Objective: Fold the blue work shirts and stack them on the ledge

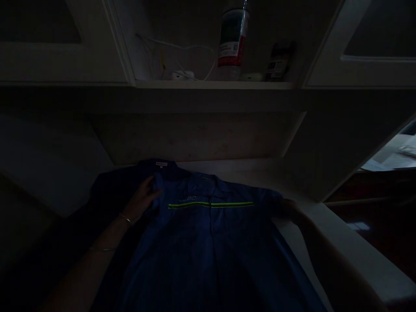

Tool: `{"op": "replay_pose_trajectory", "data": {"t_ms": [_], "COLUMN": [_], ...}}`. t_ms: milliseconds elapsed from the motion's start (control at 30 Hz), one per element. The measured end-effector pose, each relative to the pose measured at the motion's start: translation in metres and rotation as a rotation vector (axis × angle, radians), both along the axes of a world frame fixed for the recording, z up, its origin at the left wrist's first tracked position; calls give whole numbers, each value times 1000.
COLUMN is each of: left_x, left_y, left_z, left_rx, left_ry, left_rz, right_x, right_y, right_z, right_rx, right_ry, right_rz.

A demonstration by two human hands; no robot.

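Observation:
A blue work jacket [208,234] with a yellow-green reflective stripe across the chest lies spread flat on a pale counter [328,229]. Its collar points away from me. My left hand [143,199] rests on the jacket near the collar and left shoulder, fingers curled on the cloth, with a thin bracelet on the wrist. My right hand [289,210] lies at the jacket's right shoulder edge. It is very dark there and its fingers do not show clearly.
The scene is dim. Above the counter runs a shelf [214,84] with a plastic bottle [232,41], a white cable and charger [178,74], and a small dark item [279,63]. Cabinet doors flank it. Papers [393,158] lie at far right.

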State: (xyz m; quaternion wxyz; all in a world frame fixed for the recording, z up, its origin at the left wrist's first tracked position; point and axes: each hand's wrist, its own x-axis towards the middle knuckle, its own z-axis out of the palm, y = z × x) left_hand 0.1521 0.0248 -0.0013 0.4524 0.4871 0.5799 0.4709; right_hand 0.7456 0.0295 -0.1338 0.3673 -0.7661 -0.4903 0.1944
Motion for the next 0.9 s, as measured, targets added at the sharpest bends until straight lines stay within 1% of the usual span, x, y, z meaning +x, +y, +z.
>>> {"op": "replay_pose_trajectory", "data": {"t_ms": [33, 67, 100, 133, 167, 200, 267, 333, 367, 400, 433, 500, 600, 667, 700, 733, 767, 800, 867, 900], "left_x": [18, 34, 48, 60, 69, 76, 85, 88, 89, 89, 89, 89, 89, 89, 88, 88, 87, 87, 89, 93], "left_y": [-2, -3, -2, 0, 2, 5, 8, 6, 4, 1, -1, -3, -3, -2, -1, -1, -1, -2, -4, -5], "left_z": [5, 6, 3, -6, -20, -37, -76, -113, -127, -137, -143, -147, -143, -143, -143, -144, -145, -144, -137, -131], "left_rx": [-12, -13, 0, 26, 60, 95, 161, 233, 269, 297, 318, 341, 351, 351, 350, 351, 357, 364, 375, 385], "left_ry": [-27, -17, 25, 79, 166, 289, 598, 918, 1042, 1112, 1151, 1184, 1199, 1200, 1198, 1197, 1196, 1196, 1212, 1225], "left_rz": [-140, -254, -330, -362, -367, -367, -393, -411, -401, -384, -369, -355, -363, -367, -365, -363, -360, -359, -328, -299], "right_x": [-1, -1, -2, -3, -6, -9, -21, -43, -59, -76, -96, -139, -197, -218, -220, -217, -210, -199, -171, -157], "right_y": [1, 3, 6, 10, 13, 17, 22, 23, 20, 17, 12, -2, -27, -40, -45, -50, -53, -55, -61, -65], "right_z": [3, 6, 10, 16, 22, 30, 48, 67, 76, 84, 89, 94, 89, 83, 80, 77, 72, 67, 52, 43], "right_rx": [-16, -31, -41, -44, -43, -38, -2, 46, 60, 57, 36, -37, -98, -66, -35, 0, 35, 65, 93, 99], "right_ry": [16, 22, 17, -2, -25, -47, -146, -344, -462, -579, -668, -770, -796, -747, -707, -656, -595, -529, -421, -393], "right_rz": [16, 28, 34, 36, 40, 41, 81, 211, 303, 397, 478, 586, 747, 841, 842, 797, 708, 584, 326, 243]}}
